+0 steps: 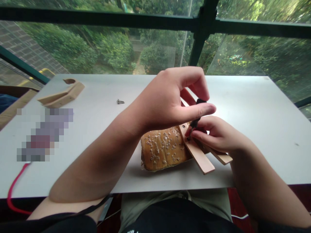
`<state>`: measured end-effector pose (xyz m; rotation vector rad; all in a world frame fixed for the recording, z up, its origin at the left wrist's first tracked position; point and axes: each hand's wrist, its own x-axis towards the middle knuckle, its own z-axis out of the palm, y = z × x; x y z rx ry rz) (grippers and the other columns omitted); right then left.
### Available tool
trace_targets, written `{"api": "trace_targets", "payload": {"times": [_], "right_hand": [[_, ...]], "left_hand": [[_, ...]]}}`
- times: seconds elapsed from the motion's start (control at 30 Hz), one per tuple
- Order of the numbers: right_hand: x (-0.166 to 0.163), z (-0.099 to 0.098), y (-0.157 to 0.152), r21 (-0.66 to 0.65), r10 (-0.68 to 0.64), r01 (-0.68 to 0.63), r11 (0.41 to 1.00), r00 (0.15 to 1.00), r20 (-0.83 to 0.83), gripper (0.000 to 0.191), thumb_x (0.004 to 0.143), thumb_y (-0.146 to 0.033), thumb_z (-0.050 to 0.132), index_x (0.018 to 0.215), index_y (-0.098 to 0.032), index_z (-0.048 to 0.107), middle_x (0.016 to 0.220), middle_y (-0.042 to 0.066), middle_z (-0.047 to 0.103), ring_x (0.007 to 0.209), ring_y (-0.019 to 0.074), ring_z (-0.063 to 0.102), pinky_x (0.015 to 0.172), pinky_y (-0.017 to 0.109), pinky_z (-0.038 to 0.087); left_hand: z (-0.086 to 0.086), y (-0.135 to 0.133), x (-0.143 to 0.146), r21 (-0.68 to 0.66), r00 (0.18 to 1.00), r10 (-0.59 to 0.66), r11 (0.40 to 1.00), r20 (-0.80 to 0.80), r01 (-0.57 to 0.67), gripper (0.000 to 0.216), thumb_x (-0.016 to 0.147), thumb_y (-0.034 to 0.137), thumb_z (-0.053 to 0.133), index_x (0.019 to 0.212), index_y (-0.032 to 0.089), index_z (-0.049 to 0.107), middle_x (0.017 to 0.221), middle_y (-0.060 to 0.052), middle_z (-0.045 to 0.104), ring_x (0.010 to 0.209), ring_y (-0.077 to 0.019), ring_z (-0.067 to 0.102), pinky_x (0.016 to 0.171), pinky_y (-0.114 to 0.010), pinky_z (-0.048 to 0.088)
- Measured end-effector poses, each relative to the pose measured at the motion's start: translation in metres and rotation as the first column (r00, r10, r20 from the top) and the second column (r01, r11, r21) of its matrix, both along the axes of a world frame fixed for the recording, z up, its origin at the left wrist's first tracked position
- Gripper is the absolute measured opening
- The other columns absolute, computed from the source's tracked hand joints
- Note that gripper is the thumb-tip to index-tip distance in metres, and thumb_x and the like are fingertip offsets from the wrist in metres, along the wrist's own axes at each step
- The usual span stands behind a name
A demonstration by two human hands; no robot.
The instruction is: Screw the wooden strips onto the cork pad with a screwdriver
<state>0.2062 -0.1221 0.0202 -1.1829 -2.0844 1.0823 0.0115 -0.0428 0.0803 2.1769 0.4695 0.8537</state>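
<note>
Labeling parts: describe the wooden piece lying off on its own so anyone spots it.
On the white table, look to the far left corner. The wooden piece lies there alone. Unlike the flat slats at centre front, it is wedge-shaped, with a round cut-out.

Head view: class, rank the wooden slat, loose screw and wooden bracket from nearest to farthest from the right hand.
1. wooden slat, under the right hand, touching.
2. loose screw, mid-table, to the left.
3. wooden bracket, far-left back corner.
</note>
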Motion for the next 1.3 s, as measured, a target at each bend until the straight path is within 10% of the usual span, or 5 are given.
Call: {"api": "trace_targets", "payload": {"times": [0.57,1.3], "right_hand": [[-0.0016,-0.0087,-0.0015,0.002,-0.081,0.081,0.997,0.997,0.007,0.013,0.092,-0.026,0.059,0.092,-0.015,0.067,0.078,0.003,0.069,0.068,0.0139,0.061,0.059,0.024,0.045],[-0.0011,-0.0045,-0.0022,-0.049,-0.038,0.031,0.998,0.989,-0.141,0.015,0.094,-0.021,0.055,0.098,-0.016,0.069,0.090,0.006,0.071,0.083,0.0178,0.064,0.077,0.028,0.051]], "left_hand": [[0.0029,0.0030,-0.0019,0.048,0.999,0.051,0.998,-0.017,-0.050,0.013,0.078,0.029,0.072,0.082,0.017,0.068,0.084,-0.004,0.072,0.078,-0.0160,0.070,0.062,-0.024,0.056],[0.0009,0.0024,-0.0026,0.107,0.999,-0.012,0.994,0.033,0.008,0.009,0.077,0.018,0.068,0.075,0.017,0.059,0.095,-0.004,0.073,0.086,-0.0154,0.071,0.072,-0.025,0.060]]}}
